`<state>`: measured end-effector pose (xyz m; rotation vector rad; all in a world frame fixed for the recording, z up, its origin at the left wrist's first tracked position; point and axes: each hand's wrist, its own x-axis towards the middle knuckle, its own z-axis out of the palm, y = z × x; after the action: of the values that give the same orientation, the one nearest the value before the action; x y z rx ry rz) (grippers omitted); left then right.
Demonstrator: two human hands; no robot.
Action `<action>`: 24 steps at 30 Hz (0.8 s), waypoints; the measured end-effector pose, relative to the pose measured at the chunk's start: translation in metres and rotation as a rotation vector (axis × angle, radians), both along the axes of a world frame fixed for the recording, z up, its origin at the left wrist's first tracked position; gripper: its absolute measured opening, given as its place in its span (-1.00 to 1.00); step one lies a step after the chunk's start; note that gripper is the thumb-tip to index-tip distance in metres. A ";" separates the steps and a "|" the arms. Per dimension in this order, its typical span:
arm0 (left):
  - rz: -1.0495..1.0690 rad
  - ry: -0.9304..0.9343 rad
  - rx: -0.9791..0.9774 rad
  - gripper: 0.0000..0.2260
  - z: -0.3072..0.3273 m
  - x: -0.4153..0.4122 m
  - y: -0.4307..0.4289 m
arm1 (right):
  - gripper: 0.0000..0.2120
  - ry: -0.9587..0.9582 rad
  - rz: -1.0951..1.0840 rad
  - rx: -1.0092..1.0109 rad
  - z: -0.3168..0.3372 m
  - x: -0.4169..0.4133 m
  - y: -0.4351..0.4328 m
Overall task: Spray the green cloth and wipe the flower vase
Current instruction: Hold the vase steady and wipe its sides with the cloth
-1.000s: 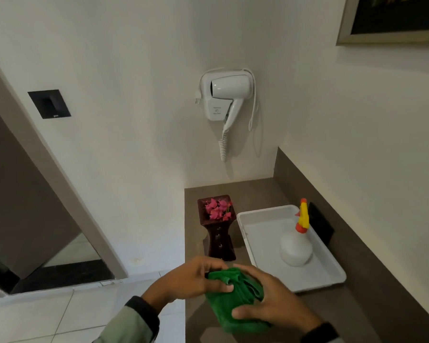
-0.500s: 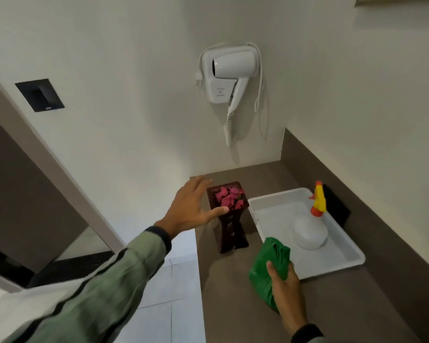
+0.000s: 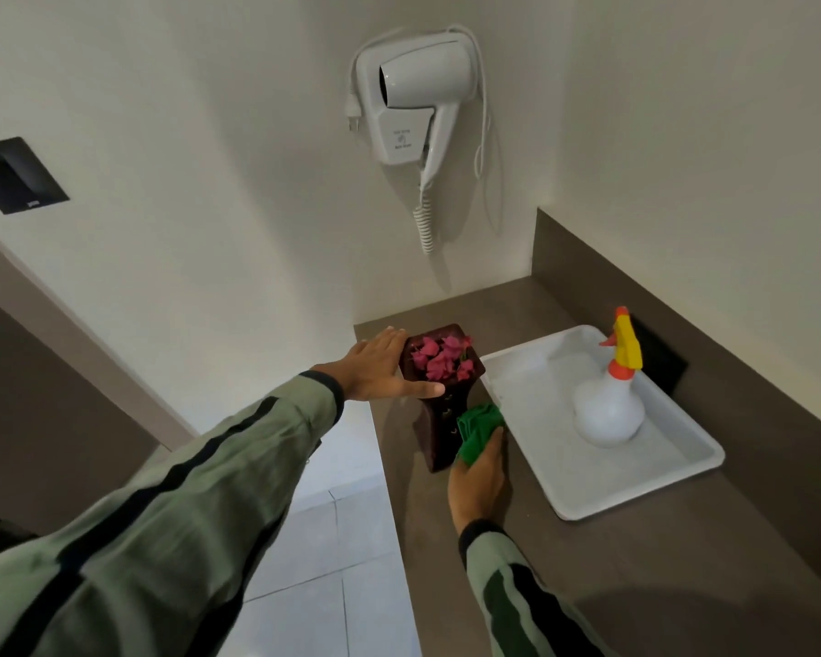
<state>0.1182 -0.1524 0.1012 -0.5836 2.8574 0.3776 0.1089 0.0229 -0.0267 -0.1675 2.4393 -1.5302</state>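
A dark brown wooden flower vase (image 3: 439, 431) with pink flowers (image 3: 439, 360) in its top stands at the left edge of the brown counter. My left hand (image 3: 380, 369) grips the vase's upper rim from the left, thumb across the front. My right hand (image 3: 477, 478) holds the bunched green cloth (image 3: 479, 426) and presses it against the vase's right side, about mid-height. The white spray bottle (image 3: 607, 410) with an orange collar and yellow trigger stands upright in the white tray (image 3: 683, 476), apart from both hands.
The tray lies on the brown counter (image 3: 659, 585) to the right of the vase. A white hair dryer (image 3: 415, 92) hangs on the wall above, its coiled cord dangling. A black wall plate (image 3: 17, 175) sits at far left. Tiled floor (image 3: 333, 561) lies below the counter's left edge.
My left hand has left the cloth and taken hold of the vase's top. My right hand has carried the green cloth forward until it touches the vase's right side.
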 end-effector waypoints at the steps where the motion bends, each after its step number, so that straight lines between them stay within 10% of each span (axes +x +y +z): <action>1: -0.010 -0.014 -0.002 -0.08 0.000 -0.001 0.000 | -0.38 -0.011 -0.022 -0.003 -0.002 0.001 -0.003; 16: 0.025 -0.141 -0.018 0.06 0.006 -0.003 -0.001 | -0.54 0.295 0.398 0.273 -0.033 0.019 0.000; 21: 0.006 -0.121 -0.029 0.03 0.008 -0.001 0.002 | -0.43 0.219 0.828 0.166 -0.027 0.011 0.009; 24: 0.007 -0.100 -0.033 0.01 0.005 0.002 0.004 | -0.43 0.145 0.733 0.049 -0.022 0.017 0.022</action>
<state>0.1197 -0.1489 0.1062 -0.6016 2.7713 0.2950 0.1255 0.0446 -0.0491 -1.0567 2.1290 -1.1433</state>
